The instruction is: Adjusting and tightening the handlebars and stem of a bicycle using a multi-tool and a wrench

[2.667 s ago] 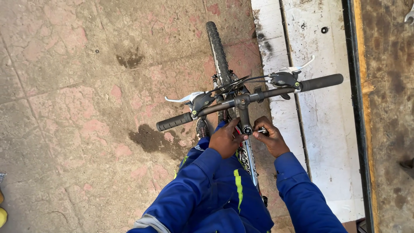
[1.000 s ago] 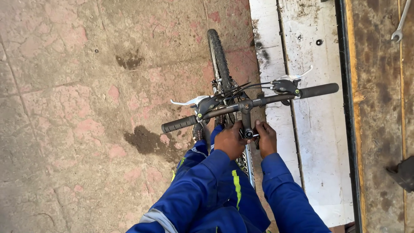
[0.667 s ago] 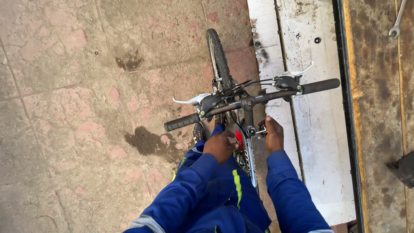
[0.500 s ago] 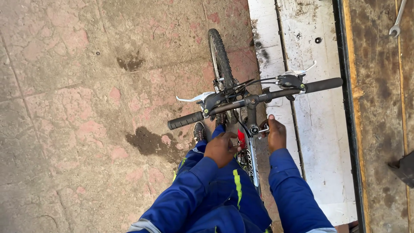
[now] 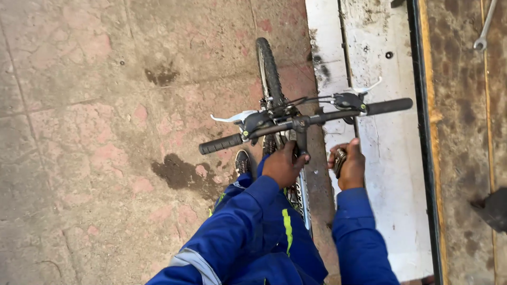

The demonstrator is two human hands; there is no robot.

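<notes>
A bicycle stands upright under me, its front wheel point(image 5: 268, 68) pointing away and its black handlebar point(image 5: 296, 124) lying across the view with two silver brake levers. My left hand point(image 5: 281, 164) grips the black stem just below the bar. To its right, clear of the bike, my right hand point(image 5: 348, 163) is closed on a small dark metal tool point(image 5: 339, 158); what kind I cannot make out. Both arms wear blue sleeves.
The ground is worn reddish paving with a dark stain point(image 5: 179, 174) left of the bike. A white metal panel point(image 5: 391, 174) lies to the right, then a rusty surface with a spanner point(image 5: 485, 29) at the top right. My shoe point(image 5: 243, 162) stands by the frame.
My right hand has come away from the stem to the right, carrying the small tool. My left hand has stayed at the stem. The handlebar has turned slightly.
</notes>
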